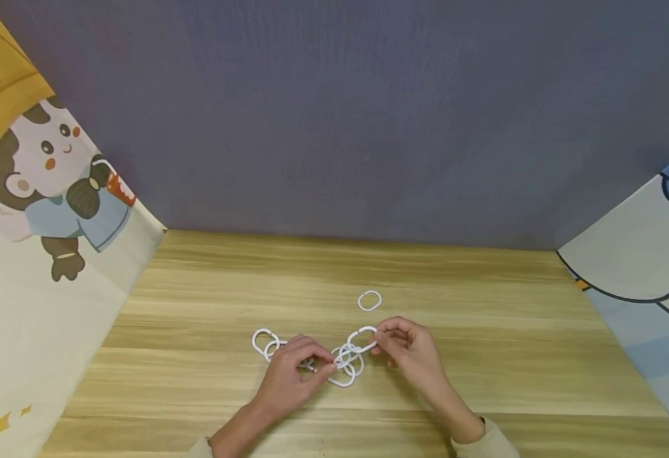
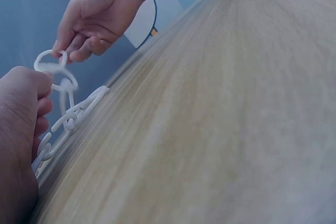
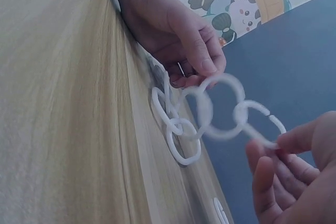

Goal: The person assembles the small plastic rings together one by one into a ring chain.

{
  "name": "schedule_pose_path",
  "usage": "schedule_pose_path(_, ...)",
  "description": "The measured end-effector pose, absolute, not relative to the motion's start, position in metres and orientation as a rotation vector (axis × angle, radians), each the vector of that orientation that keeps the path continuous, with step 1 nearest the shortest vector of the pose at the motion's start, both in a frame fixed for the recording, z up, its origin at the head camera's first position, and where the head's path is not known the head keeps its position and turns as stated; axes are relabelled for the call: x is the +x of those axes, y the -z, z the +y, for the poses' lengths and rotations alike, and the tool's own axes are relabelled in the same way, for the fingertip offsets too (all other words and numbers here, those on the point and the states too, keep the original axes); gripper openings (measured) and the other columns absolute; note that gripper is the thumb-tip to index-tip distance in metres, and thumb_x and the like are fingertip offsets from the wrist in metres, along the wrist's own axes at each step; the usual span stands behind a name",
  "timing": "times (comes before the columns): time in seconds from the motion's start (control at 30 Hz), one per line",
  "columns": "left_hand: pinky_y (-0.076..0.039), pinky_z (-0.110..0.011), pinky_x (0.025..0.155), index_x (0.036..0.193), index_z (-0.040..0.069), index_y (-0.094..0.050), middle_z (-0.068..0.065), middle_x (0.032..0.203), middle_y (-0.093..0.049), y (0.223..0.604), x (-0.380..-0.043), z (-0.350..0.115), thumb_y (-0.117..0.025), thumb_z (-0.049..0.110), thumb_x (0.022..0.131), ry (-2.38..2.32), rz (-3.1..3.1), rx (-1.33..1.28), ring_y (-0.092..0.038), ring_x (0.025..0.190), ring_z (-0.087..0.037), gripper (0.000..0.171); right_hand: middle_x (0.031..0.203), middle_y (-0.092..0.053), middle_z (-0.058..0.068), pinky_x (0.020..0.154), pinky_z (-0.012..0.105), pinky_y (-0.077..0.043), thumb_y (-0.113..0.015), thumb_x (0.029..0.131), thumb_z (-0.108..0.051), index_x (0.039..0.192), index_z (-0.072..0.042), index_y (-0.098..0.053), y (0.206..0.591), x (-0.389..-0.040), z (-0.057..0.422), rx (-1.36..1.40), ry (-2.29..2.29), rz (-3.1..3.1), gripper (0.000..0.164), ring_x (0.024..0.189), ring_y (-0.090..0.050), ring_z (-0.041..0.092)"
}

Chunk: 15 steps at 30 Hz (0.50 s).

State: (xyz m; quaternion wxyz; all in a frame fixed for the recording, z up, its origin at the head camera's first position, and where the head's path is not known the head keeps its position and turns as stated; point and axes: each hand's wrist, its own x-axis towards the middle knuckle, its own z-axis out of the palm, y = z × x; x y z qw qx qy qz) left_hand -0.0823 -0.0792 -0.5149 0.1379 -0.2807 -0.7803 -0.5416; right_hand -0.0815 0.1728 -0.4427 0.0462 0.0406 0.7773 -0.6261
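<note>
White plastic C-shaped links are joined into a chain (image 1: 342,383) between and below the two hands. My right hand (image 1: 411,353) pinches the end link (image 1: 363,329) between thumb and fingertips; a small gap shows in its rim in the right wrist view. My left hand (image 1: 294,375) pinches the neighbouring link (image 3: 224,136) with thumb and forefinger. Both pinched links are raised above the wooden table, while several further links (image 3: 184,160) hang down and lie on it. Another stretch of chain (image 1: 262,332) comes out to the left of my left hand, partly hidden beneath it.
One loose white link (image 1: 370,301) lies on the wooden table (image 1: 225,286) beyond my right hand. A dark grey panel (image 1: 334,127) stands along the back edge. Side panels with cartoon prints (image 1: 59,159) rise at left and right.
</note>
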Motion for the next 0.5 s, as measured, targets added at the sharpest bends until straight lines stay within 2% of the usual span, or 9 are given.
schedule_pose_path(0.2,-0.061,-0.032,0.084,0.100,0.020,-0.082,0.008,0.097,-0.079,0.5160,-0.0824,-0.0789,-0.092,0.006,0.086,1.527,-2.265,-0.798,-0.071,0.089,-0.007,0.022,0.091,-0.073,0.018,0.059,0.025,-0.056,-0.077,0.097,0.006,0.106,0.008,-0.075,0.4456,-0.0827,0.1721,0.100,1.869,2.446,0.009,0.076,-0.069,0.021)
schedule_pose_path(0.33,-0.061,-0.032,0.081,0.099,0.018,-0.082,0.006,0.096,-0.080,0.5151,-0.0826,-0.0790,-0.090,0.005,0.087,1.536,-2.282,-0.776,-0.071,0.089,-0.008,0.020,0.090,-0.072,0.017,0.059,0.024,-0.055,-0.077,0.097,0.006,0.105,0.007,-0.074,0.4457,-0.0829,0.1714,0.106,1.881,2.422,0.009,0.075,-0.070,0.021)
schedule_pose_path(0.5,-0.061,-0.032,0.079,0.100,0.018,-0.082,0.006,0.096,-0.080,0.5149,-0.0821,-0.0788,-0.089,0.005,0.088,1.547,-2.278,-0.765,-0.071,0.089,-0.009,0.019,0.092,-0.072,0.014,0.068,0.028,-0.065,-0.078,0.096,0.007,0.105,0.009,-0.074,0.4458,-0.0814,0.1710,0.091,1.906,2.362,0.010,0.075,-0.072,0.021)
